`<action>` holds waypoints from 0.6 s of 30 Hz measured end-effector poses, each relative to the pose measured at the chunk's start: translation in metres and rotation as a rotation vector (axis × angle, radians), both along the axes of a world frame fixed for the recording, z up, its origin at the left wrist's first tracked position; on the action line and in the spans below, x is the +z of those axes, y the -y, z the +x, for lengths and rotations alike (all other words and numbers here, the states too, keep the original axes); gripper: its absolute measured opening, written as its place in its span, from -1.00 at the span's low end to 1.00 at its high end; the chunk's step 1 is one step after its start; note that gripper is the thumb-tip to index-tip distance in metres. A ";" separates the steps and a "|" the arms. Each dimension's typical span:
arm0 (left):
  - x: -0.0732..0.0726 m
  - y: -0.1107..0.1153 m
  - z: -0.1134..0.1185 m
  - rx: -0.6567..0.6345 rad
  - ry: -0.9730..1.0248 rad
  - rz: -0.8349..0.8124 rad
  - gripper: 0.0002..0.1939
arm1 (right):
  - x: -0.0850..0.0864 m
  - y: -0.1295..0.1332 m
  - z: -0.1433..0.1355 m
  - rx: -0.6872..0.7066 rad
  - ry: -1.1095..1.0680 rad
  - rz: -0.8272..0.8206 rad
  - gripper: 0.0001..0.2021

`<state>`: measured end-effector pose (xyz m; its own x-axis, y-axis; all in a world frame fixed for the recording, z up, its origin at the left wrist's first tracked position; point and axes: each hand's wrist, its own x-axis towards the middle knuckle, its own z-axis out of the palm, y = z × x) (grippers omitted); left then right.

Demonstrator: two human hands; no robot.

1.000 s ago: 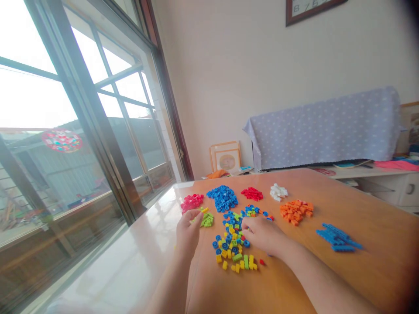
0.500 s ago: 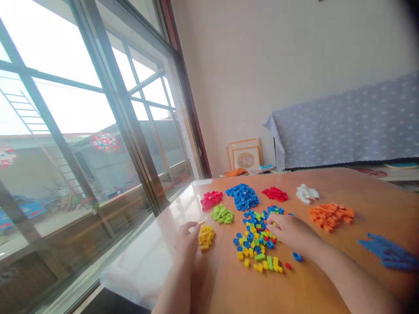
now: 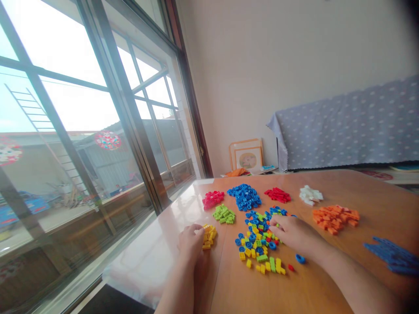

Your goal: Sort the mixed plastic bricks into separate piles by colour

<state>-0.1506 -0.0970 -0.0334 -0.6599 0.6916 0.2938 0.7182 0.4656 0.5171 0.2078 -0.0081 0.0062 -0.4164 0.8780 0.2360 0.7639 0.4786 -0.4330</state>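
Note:
My left hand [image 3: 190, 239] rests at the left edge of a small pile of yellow toy bricks [image 3: 209, 237], its fingers drawn together; anything between them is hidden. Over the right side of a mixed heap of blue, yellow, green and red toy bricks [image 3: 260, 239] is my right hand [image 3: 285, 227], with thumb and fingers curled down among the pieces. What it pinches, if anything, I cannot make out. A blue ring-shaped piece [image 3: 300, 259] lies under the right forearm, and a small red piece [image 3: 291, 267] is in front of the heap.
Sorted piles surround the heap on the wooden table [image 3: 235, 288]: green [image 3: 224, 214], pink [image 3: 213, 199], blue round pieces [image 3: 245, 197], red [image 3: 277, 195], white [image 3: 310, 195], orange [image 3: 335, 219] and long blue pieces [image 3: 391, 255]. A window [image 3: 137, 144] runs along the left.
A small orange-yellow piece seen at my left fingertips before no longer shows there, and those fingers are lower. My right hand stays at the mixed heap. The whole view has shifted slightly.

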 end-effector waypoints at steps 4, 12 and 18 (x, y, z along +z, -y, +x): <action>-0.003 -0.001 -0.003 -0.001 0.005 0.050 -0.74 | 0.000 0.000 0.001 -0.005 0.006 -0.017 -0.78; 0.008 -0.002 0.013 -0.098 -0.050 0.334 -0.75 | 0.003 -0.002 0.004 -0.050 0.004 0.019 -0.76; 0.038 -0.012 0.061 -0.374 0.122 0.502 -0.76 | 0.002 -0.013 0.014 -0.155 -0.036 0.027 -0.77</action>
<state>-0.0895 -0.0853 0.0051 -0.4494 0.6792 0.5804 0.7075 -0.1261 0.6954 0.2221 0.0047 0.0080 -0.2673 0.9243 0.2725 0.8139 0.3679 -0.4497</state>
